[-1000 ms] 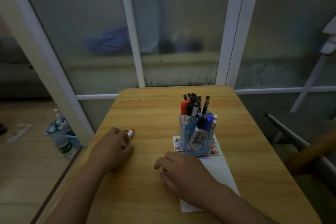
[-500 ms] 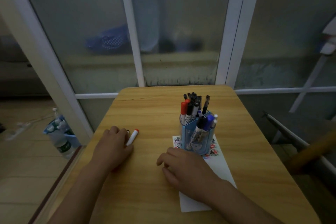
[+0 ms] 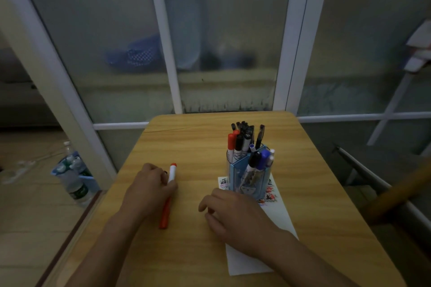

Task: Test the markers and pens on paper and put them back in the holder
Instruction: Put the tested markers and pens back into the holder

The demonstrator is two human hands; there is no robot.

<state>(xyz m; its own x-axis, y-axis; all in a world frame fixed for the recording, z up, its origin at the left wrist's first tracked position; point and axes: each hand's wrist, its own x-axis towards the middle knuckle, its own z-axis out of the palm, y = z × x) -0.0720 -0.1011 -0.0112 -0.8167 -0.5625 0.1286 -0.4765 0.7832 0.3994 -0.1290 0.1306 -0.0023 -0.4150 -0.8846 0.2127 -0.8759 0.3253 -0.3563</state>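
Since the earlier frame the left hand [image 3: 149,190], grasping the red marker [image 3: 168,196], rolled it out at 9 o'clock of the holder [image 3: 248,176], while the right hand [image 3: 233,214] lies released on the paper [image 3: 279,219]; I judge the next move brings the marker to the paper for its test.

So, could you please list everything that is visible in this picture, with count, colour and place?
table: one, light wood, centre of view
pen holder: one, clear blue, right of table centre, standing on the paper
pens and markers: many, exact count unclear; black, red, blue and white caps; upright in the holder
red marker: one, white body with red ends, lying on the table left of the holder
paper: one sheet, white with a printed top edge, under the holder and the right arm
water bottles: several, clear, on the floor at left
frosted glass panels: white frames, behind the table
left hand: resting on the red marker
right hand: relaxed, over the table and paper edge, holding nothing
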